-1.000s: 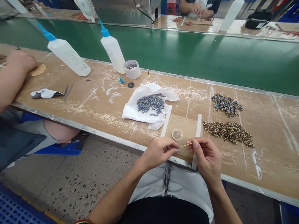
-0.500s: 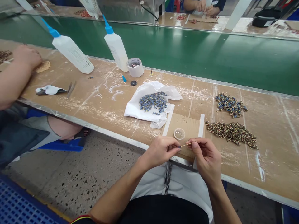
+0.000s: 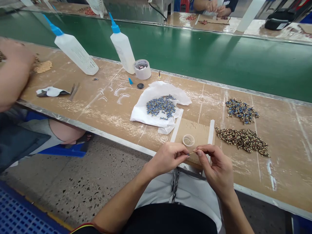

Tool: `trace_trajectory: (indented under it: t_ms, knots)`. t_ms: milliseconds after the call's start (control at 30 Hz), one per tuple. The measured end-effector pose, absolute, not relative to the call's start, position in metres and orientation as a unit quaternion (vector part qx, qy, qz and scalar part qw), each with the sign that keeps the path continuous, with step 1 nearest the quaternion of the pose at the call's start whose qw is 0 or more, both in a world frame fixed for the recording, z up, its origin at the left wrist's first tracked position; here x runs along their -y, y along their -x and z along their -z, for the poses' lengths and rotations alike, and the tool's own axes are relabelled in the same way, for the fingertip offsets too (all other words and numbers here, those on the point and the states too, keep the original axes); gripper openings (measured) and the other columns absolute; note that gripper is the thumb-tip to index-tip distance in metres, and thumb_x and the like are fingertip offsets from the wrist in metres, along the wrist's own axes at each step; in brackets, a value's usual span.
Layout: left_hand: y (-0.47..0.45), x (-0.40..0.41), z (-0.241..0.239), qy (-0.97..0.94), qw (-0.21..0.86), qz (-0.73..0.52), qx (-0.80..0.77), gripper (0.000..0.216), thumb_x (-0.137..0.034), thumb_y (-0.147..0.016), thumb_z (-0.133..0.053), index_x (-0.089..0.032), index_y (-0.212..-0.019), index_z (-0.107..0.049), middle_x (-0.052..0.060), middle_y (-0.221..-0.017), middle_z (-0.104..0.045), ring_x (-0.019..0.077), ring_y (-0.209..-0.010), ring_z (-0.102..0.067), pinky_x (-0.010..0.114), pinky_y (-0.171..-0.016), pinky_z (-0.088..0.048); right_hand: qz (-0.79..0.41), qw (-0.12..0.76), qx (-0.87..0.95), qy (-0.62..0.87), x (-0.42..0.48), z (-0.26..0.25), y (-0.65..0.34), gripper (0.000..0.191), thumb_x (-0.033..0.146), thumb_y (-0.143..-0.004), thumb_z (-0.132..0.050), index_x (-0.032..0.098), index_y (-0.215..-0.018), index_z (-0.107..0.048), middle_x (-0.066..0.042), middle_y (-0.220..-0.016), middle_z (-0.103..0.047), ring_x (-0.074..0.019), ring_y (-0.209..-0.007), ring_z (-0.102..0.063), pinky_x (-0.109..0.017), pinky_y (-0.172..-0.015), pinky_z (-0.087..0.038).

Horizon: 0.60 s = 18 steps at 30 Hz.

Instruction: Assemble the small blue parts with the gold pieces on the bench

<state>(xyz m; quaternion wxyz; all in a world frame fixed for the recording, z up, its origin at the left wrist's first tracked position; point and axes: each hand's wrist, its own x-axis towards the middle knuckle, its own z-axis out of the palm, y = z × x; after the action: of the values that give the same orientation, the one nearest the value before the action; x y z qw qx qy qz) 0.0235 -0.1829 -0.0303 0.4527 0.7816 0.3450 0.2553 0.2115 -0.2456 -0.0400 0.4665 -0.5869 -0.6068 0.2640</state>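
Observation:
Close to the table's front edge, my left hand (image 3: 168,157) pinches a tiny blue piece (image 3: 188,154) between thumb and fingertips. Opposite it, my right hand (image 3: 216,165) pinches a thin light-brown stick (image 3: 193,152) whose left end meets the blue piece. Just beyond the fingertips sits a small round clear cup (image 3: 188,140) on a cardboard pad (image 3: 195,126). Left of the pad, a white paper sheet (image 3: 140,112) carries a heap of small blue pieces (image 3: 159,106). The exact kind of the held piece is too small to make out.
To the right lie a blue-and-gold heap (image 3: 241,110) and a dark-and-gold heap (image 3: 243,140). Two white squeeze bottles (image 3: 75,53) and a tape roll (image 3: 142,70) stand along the green belt (image 3: 195,48). A co-worker's arm (image 3: 14,71) is at left.
My right fingers have closed in slightly toward the left hand along the stick, and less of it shows. The co-worker's hand at left has moved farther left.

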Motion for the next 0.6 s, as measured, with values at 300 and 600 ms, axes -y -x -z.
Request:
trace_trajectory:
  t_ms: [300,600]
  knots:
    - [-0.022,0.182,0.033,-0.781,0.461,-0.262,-0.329,0.009,-0.017,-0.088,-0.062,-0.012,-0.086,-0.069,0.0,-0.068,-0.063,0.0075,-0.056,-0.05,0.018,-0.055,-0.038,-0.264,0.471,0.61,0.58,0.247,0.037,-0.21,0.01,0.019,-0.09,-0.064,0.024,-0.099,-0.065,-0.002,-0.092,-0.071,-0.0176,-0.087,-0.067,-0.03,-0.078,-0.052]
    - [-0.021,0.182,0.034,-0.767,0.486,-0.264,-0.327,0.009,-0.017,-0.088,-0.062,-0.012,-0.09,-0.069,0.001,-0.072,-0.063,0.0073,-0.058,-0.051,0.018,-0.057,-0.041,-0.323,0.551,0.514,0.573,0.247,0.029,-0.209,0.007,0.022,-0.09,-0.065,0.022,-0.097,-0.067,-0.005,-0.093,-0.072,-0.0183,-0.083,-0.069,-0.032,-0.077,-0.056]
